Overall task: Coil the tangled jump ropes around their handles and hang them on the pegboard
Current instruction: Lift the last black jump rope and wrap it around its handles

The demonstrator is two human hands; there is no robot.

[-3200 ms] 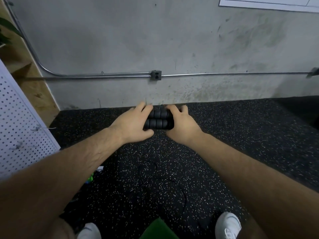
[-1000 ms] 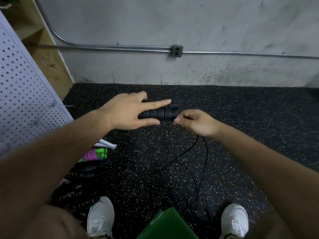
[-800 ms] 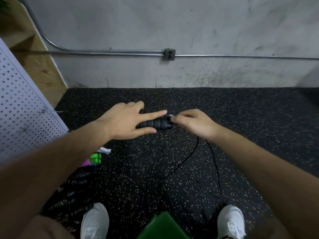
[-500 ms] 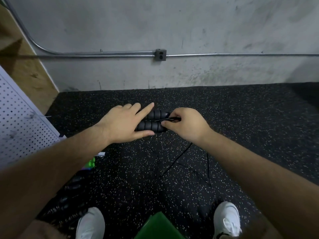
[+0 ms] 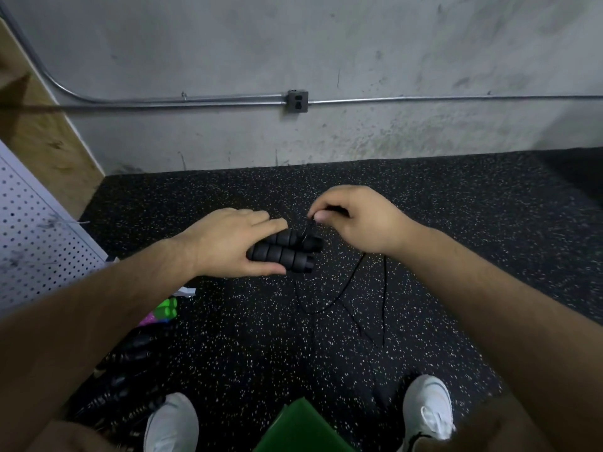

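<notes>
My left hand [image 5: 228,243] is wrapped around the two black ribbed handles [image 5: 287,251], which lie side by side and roughly level above the speckled rubber floor [image 5: 473,230]. My thumb runs along the underside of the nearer handle and my fingers lie over the top of the farther one, so this grip is closed firmly on the pair; their left ends are hidden inside my palm, and only the right ends stick out.

My right hand [image 5: 362,220] sits just beside and a little above those free ends, apart from them. Its grip is a tight pinch, thumb against forefinger, on the thin black cord [image 5: 350,285]. A short stretch of cord runs from the pinch down to the handles. More of it drops below my wrist and loops loosely near the floor, where the dark line is hard to follow against the black rubber.

At lower left a heap of other jump ropes [image 5: 130,380] lies tangled, with a green and pink handle [image 5: 161,313] showing; my left forearm covers part of it. The white pegboard [image 5: 36,243] leans at the left edge, cut off by the frame. My white shoes [image 5: 427,409] show at the bottom.
</notes>
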